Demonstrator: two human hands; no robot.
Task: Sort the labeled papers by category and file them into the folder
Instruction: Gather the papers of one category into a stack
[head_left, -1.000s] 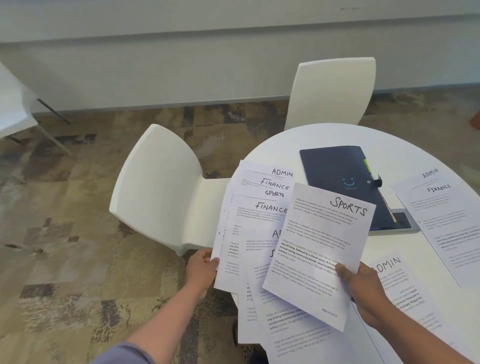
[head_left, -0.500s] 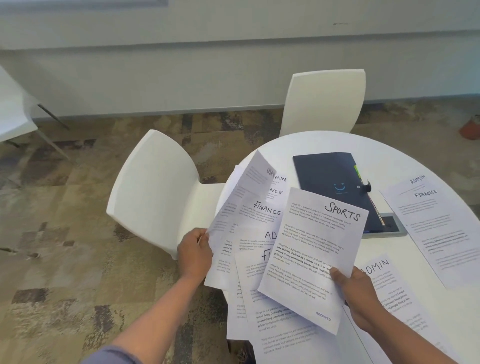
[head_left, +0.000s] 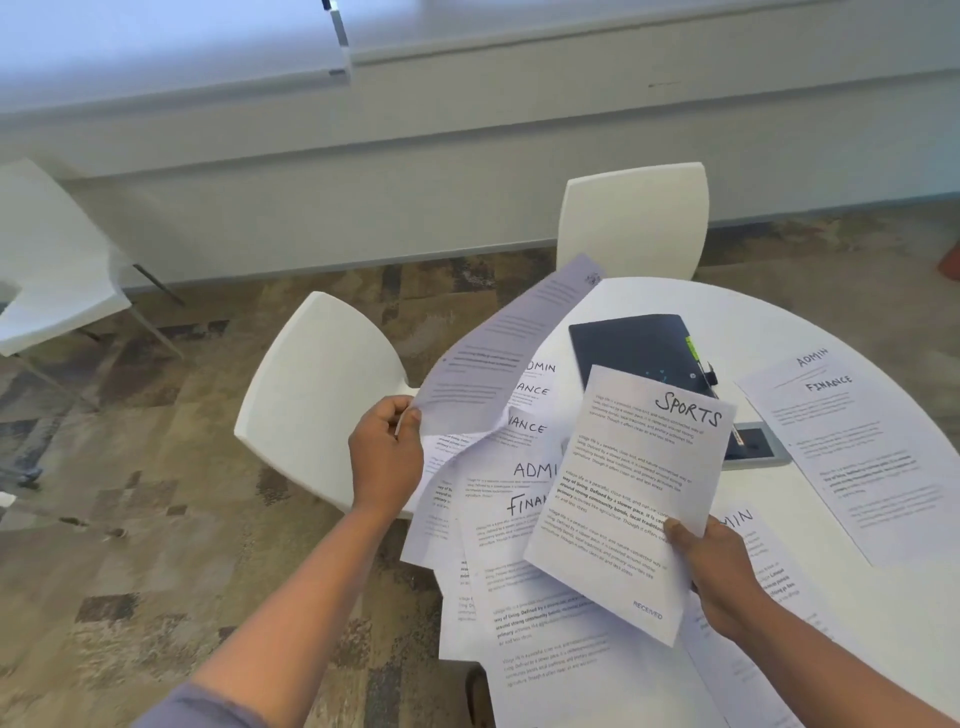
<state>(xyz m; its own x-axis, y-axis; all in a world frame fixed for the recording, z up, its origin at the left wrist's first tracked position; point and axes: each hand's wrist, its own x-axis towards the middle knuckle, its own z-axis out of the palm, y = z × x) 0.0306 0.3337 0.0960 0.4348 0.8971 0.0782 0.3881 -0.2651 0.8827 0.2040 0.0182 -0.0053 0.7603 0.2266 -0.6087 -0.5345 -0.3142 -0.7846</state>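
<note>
My right hand (head_left: 719, 577) grips a sheet headed SPORTS (head_left: 628, 483) by its lower right edge, held above the table. My left hand (head_left: 387, 454) pinches the left edge of another sheet (head_left: 498, 348), which is lifted and curled up so its heading faces away. Under both lies a fanned pile of papers (head_left: 519, 525) headed ADMIN and FINANCE, hanging over the table's left edge. A dark blue folder (head_left: 634, 348) lies shut on the round white table (head_left: 810, 332) behind the pile. An ADMIN and FINANCE sheet (head_left: 872, 452) lies at the right.
A tablet or phone (head_left: 758, 441) lies partly under the folder and the SPORTS sheet. Another ADMIN sheet (head_left: 748, 535) lies under my right hand. Two white chairs stand by the table, one (head_left: 317, 395) at the left and one (head_left: 634, 218) behind it. A third chair (head_left: 47, 280) is far left.
My left hand has lifted one sheet off the left of the pile and swung it upward, so it now curls away. The SPORTS sheet stays in my right hand.
</note>
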